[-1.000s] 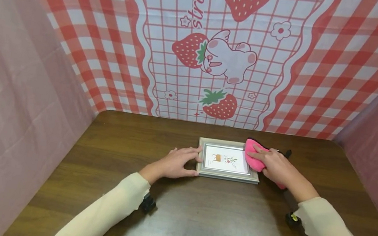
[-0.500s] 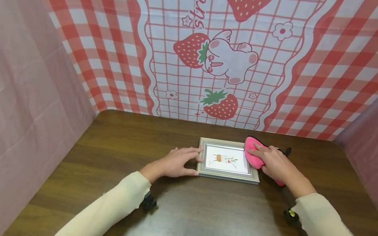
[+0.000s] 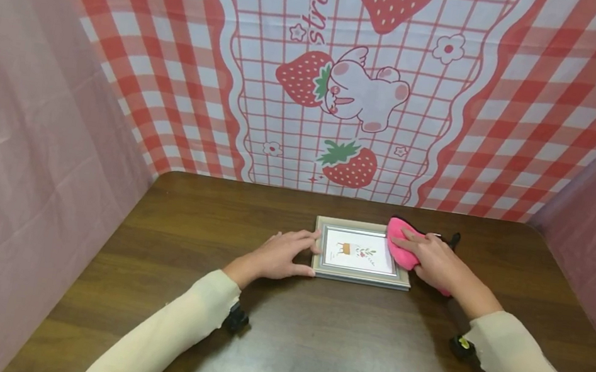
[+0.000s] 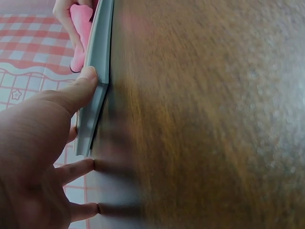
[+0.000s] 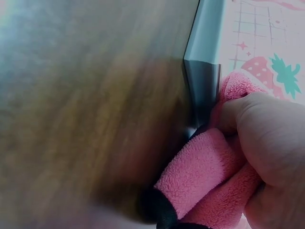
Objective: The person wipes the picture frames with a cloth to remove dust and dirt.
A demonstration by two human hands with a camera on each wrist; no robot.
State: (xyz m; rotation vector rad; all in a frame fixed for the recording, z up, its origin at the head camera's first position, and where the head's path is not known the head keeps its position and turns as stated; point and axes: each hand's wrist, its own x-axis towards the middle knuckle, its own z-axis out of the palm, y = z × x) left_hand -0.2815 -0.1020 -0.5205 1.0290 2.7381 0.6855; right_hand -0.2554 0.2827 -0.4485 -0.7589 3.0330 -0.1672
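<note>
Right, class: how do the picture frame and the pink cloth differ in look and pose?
The picture frame is pale and silvery with smooth, straight sides; the pink cloth is fluffy with black edging. The picture frame lies flat on the wood-grain tabletop; the pink cloth is bunched and partly covers the picture frame's right end. Both touch there.

Compared with half a second ago, the right hand (image 3: pixel 438 263) and pink cloth (image 3: pixel 402 257) sit slightly farther toward five o'clock.
</note>
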